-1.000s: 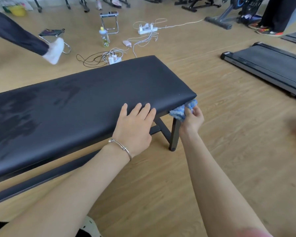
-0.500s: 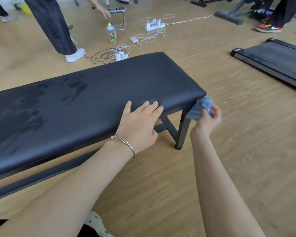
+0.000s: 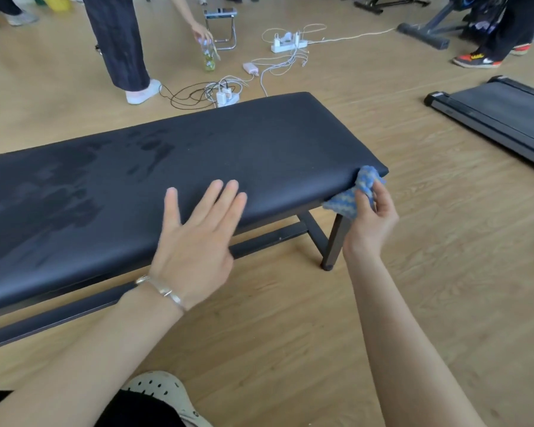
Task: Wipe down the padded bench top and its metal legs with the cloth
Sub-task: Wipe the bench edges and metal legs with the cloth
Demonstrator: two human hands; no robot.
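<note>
A long black padded bench top point(image 3: 228, 149) crosses the view from lower left to upper right, with darker damp patches on its left half. Its black metal leg point(image 3: 333, 245) stands at the near right corner, joined to a low rail point(image 3: 269, 238). My right hand point(image 3: 370, 223) grips a blue and white cloth point(image 3: 352, 195) pressed against the bench's near right corner, just above the leg. My left hand point(image 3: 195, 241), fingers spread, hovers at the bench's near edge and holds nothing; a silver bracelet sits on that wrist.
A black treadmill deck point(image 3: 500, 115) lies on the wood floor to the right. Behind the bench are power strips with tangled cables point(image 3: 228, 94), a bottle point(image 3: 208, 55) under another person's hand, a small folding stool point(image 3: 222, 26) and standing people's legs point(image 3: 121, 47).
My right hand has brought the cloth back onto the bench's near right corner. My left hand has lifted slightly and spread its fingers. A person behind has stepped in and reached for the bottle.
</note>
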